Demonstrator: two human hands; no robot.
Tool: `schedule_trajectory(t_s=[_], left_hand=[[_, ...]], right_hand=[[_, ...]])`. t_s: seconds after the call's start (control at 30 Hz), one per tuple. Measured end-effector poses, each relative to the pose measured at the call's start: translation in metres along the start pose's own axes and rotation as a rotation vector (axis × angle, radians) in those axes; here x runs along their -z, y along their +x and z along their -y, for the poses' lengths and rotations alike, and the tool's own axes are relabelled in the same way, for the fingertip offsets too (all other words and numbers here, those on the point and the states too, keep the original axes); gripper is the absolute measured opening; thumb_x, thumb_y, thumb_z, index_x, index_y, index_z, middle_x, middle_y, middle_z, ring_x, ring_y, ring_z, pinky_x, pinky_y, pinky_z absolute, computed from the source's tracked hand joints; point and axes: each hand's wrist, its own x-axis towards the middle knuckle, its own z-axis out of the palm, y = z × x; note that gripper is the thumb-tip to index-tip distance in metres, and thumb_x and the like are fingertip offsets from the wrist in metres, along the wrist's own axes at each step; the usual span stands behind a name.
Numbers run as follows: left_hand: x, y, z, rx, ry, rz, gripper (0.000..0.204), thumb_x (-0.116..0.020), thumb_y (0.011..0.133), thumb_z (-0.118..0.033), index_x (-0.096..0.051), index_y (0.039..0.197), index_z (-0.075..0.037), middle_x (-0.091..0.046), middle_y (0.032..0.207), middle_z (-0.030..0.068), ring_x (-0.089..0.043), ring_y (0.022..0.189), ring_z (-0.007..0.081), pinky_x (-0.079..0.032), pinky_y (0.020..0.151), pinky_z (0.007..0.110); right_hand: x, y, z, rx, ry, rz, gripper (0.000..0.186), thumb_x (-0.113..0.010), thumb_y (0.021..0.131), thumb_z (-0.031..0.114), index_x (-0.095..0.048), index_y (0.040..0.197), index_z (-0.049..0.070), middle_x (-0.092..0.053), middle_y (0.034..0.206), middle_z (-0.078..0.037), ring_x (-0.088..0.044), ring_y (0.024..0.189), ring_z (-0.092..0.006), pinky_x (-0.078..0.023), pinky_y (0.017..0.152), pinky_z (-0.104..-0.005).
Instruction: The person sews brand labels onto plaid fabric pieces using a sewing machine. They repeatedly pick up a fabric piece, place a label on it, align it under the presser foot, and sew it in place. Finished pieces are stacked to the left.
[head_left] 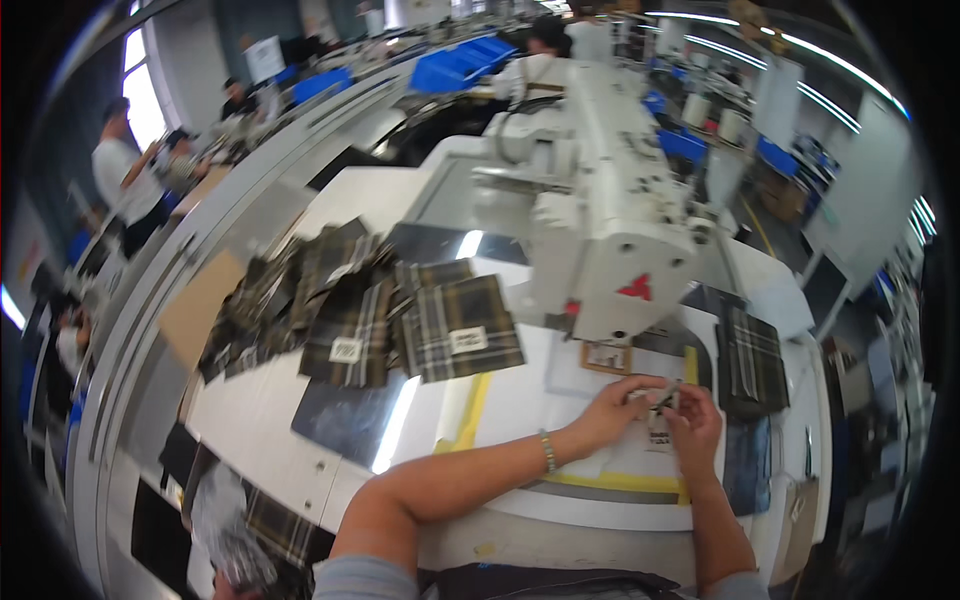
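Note:
My left hand [612, 412], a beaded bracelet on its wrist, reaches in from the left below the head of a white sewing machine [625, 270]. Opposite it is my right hand [697, 430]. The fingers of both are pinched together around a small pale label strip [664, 398]; its exact shape is partly hidden. Just beneath the fingertips shows a pale label with dark print [659, 436]; I cannot tell whether it joins the held strip. A small brown frame [606, 357] sits under the machine head, just beyond my left hand.
Plaid fabric pieces [463, 327], two bearing white labels, lie heaped on the left of the table [250, 425]. A folded plaid stack [752, 362] is at the right. Yellow tape [620, 482] edges the work area. A plastic bag [225, 520] is at lower left. Other people work farther off.

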Motion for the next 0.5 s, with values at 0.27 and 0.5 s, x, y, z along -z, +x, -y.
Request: schedule_trajectory(t_s=[0.27, 0.5], left_hand=[[0.001, 0.005, 0.004, 0.122, -0.193, 0.053, 0.037, -0.061, 0.113, -0.021, -0.061, 0.148, -0.009, -0.068, 0.136, -0.0003, -0.064, 0.115, 0.0068, -0.053, 0.102, 0.027], [-0.004, -0.001, -0.004, 0.151, -0.238, 0.030, 0.038, -0.064, 0.111, -0.014, -0.060, 0.148, -0.007, -0.070, 0.135, 0.0038, -0.067, 0.116, 0.0102, -0.054, 0.104, 0.031]], right_hand=[[0.000, 0.001, 0.011, 0.040, -0.006, -0.017, 0.034, -0.083, 0.090, -0.001, -0.071, 0.121, 0.001, -0.074, 0.103, -0.004, -0.069, 0.090, -0.0111, -0.056, 0.079, -0.0274], [0.001, -0.004, 0.010, 0.035, 0.059, 0.045, 0.023, -0.082, 0.093, 0.004, -0.071, 0.113, 0.000, -0.068, 0.099, -0.002, -0.064, 0.085, -0.0081, -0.056, 0.077, -0.0269]])
